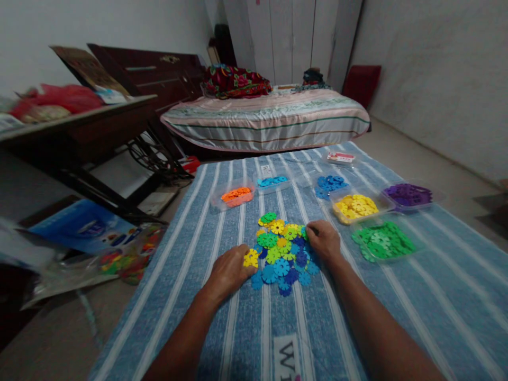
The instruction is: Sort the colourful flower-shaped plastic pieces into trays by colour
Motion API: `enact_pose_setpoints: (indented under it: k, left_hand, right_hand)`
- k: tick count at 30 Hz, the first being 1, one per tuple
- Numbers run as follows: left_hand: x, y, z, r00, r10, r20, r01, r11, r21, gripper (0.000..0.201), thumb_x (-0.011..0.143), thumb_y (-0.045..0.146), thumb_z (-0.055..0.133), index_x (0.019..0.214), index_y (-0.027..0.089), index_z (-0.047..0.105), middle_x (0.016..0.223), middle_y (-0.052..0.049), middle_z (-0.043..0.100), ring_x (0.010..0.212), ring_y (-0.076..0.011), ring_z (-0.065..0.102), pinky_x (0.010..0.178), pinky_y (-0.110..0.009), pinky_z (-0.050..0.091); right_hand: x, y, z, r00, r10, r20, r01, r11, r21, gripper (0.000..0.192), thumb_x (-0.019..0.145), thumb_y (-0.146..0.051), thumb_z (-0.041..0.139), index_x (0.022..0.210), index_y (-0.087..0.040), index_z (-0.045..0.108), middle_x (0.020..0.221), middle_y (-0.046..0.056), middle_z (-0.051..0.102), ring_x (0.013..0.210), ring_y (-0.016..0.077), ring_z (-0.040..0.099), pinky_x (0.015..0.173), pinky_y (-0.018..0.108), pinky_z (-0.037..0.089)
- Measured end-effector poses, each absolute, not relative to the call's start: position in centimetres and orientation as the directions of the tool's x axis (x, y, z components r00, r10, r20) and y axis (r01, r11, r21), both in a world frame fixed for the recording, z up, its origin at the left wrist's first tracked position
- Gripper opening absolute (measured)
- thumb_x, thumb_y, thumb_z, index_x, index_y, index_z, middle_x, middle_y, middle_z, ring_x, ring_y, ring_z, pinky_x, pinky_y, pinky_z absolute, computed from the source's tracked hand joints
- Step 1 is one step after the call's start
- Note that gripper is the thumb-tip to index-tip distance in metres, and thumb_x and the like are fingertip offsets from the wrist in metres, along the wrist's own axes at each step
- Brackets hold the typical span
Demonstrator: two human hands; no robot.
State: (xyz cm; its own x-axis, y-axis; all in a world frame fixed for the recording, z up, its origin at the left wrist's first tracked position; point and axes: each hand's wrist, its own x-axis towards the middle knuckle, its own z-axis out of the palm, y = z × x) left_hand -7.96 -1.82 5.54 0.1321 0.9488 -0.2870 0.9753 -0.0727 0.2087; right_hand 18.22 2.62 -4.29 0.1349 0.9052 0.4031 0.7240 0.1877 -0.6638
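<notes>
Both forearms run in from the near edge, cut off by the frame. Left hand (230, 271) lies flat, fingers together on a yellow piece (251, 259). Right hand (324, 241) curls at the pile of mixed pieces (283, 251); its grip I cannot make out. Bare striped cloth (416, 317) spreads wide on both sides. Farther right, the green tray (383, 241); beyond, the yellow tray (355, 206).

Striped bed (270, 119), white wardrobe (291, 39), grey walls

A home bedroom: striped-sheeted bed (265, 119), white wardrobe (291, 37), dark wooden dresser (159, 71).
</notes>
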Motion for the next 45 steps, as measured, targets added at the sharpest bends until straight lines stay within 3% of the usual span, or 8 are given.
enact_pose_setpoints:
  k: [4, 11, 17, 20, 24, 31, 36, 45]
  left_hand:
    - [-8.0, -1.9, 5.4, 0.084, 0.954, -0.286, 0.961, -0.002, 0.278, 0.030, 0.069, 0.034, 0.064, 0.095, 0.020, 0.060, 0.076, -0.001, 0.063, 0.072, -0.0200, 0.058, 0.061, -0.027, 0.033]
    - [-8.8, -1.1, 5.8, 0.166, 0.922, -0.349, 0.682, 0.148, 0.717, 0.020, 0.061, 0.035, 0.063, 0.065, 0.019, 0.053, 0.053, 0.006, 0.046, 0.052, -0.0116, 0.044, 0.052, -0.024, 0.030]
    - [-4.5, 2.1, 7.1, 0.265, 0.914, -0.308, 0.569, 0.110, 0.815, 0.019, 0.063, 0.033, 0.065, 0.068, 0.017, 0.056, 0.046, 0.006, 0.049, 0.044, -0.0103, 0.046, 0.047, -0.022, 0.032]
    - [0.9, 4.2, 8.5, 0.349, 0.905, -0.244, 0.490, 0.046, 0.870, 0.012, 0.067, 0.024, 0.065, 0.074, 0.015, 0.062, 0.048, 0.005, 0.055, 0.046, -0.0097, 0.051, 0.048, -0.020, 0.037]
    - [7.3, 6.8, 10.0, 0.349, 0.930, -0.118, 0.232, 0.036, 0.972, 0.036, 0.070, 0.019, 0.067, 0.105, 0.013, 0.063, 0.075, -0.002, 0.070, 0.066, -0.0142, 0.066, 0.057, -0.023, 0.050]
    - [4.1, 7.7, 8.1, 0.227, 0.971, -0.068, 0.489, -0.053, 0.871, 0.016, 0.071, 0.026, 0.064, 0.081, 0.014, 0.065, 0.065, -0.001, 0.065, 0.064, -0.0152, 0.064, 0.056, -0.023, 0.048]
    - [-4.0, 5.9, 6.4, 0.173, 0.975, -0.140, 0.730, -0.032, 0.683, 0.016, 0.068, 0.031, 0.060, 0.068, 0.016, 0.064, 0.055, 0.001, 0.060, 0.056, -0.0149, 0.057, 0.052, -0.024, 0.040]
    - [-9.7, 0.9, 5.6, 0.137, 0.950, -0.282, 0.911, -0.009, 0.412, 0.019, 0.062, 0.034, 0.064, 0.071, 0.018, 0.064, 0.066, 0.002, 0.059, 0.066, -0.0165, 0.055, 0.058, -0.025, 0.035]
  right_hand:
    - [18.2, 2.8, -4.3, 0.130, 0.912, 0.389, 0.728, 0.178, -0.662, 0.021, 0.083, -0.027, 0.051, 0.077, -0.020, 0.070, 0.080, 0.005, 0.067, 0.080, 0.0202, 0.058, 0.074, 0.030, 0.039]
    - [18.0, 3.1, -4.3, 0.138, 0.910, 0.392, 0.734, 0.172, -0.657, 0.019, 0.084, -0.024, 0.052, 0.079, -0.021, 0.070, 0.082, 0.004, 0.067, 0.082, 0.0190, 0.058, 0.075, 0.029, 0.039]
    - [17.8, 3.2, -4.1, 0.117, 0.916, 0.384, 0.732, 0.182, -0.657, 0.018, 0.085, -0.024, 0.053, 0.081, -0.020, 0.070, 0.083, 0.004, 0.067, 0.083, 0.0190, 0.058, 0.077, 0.029, 0.040]
    - [17.7, 3.2, -4.2, 0.130, 0.913, 0.387, 0.731, 0.175, -0.660, 0.018, 0.085, -0.024, 0.053, 0.082, -0.021, 0.070, 0.084, 0.004, 0.067, 0.083, 0.0192, 0.058, 0.075, 0.029, 0.039]
    - [17.7, 3.1, -4.2, 0.152, 0.906, 0.395, 0.732, 0.165, -0.661, 0.019, 0.085, -0.024, 0.052, 0.082, -0.021, 0.070, 0.083, 0.004, 0.067, 0.082, 0.0190, 0.057, 0.075, 0.029, 0.039]
    - [17.8, 3.2, -4.0, 0.124, 0.917, 0.378, 0.722, 0.178, -0.669, 0.018, 0.086, -0.023, 0.052, 0.081, -0.020, 0.070, 0.082, 0.004, 0.067, 0.082, 0.0191, 0.057, 0.075, 0.029, 0.039]
    - [17.9, 3.1, -4.0, 0.122, 0.916, 0.382, 0.717, 0.185, -0.672, 0.019, 0.086, -0.023, 0.052, 0.080, -0.021, 0.070, 0.083, 0.004, 0.066, 0.083, 0.0192, 0.057, 0.076, 0.030, 0.039]
    - [18.0, 3.0, -4.1, 0.129, 0.912, 0.390, 0.719, 0.185, -0.670, 0.019, 0.084, -0.024, 0.051, 0.077, -0.021, 0.069, 0.080, 0.004, 0.066, 0.081, 0.0190, 0.057, 0.075, 0.030, 0.039]
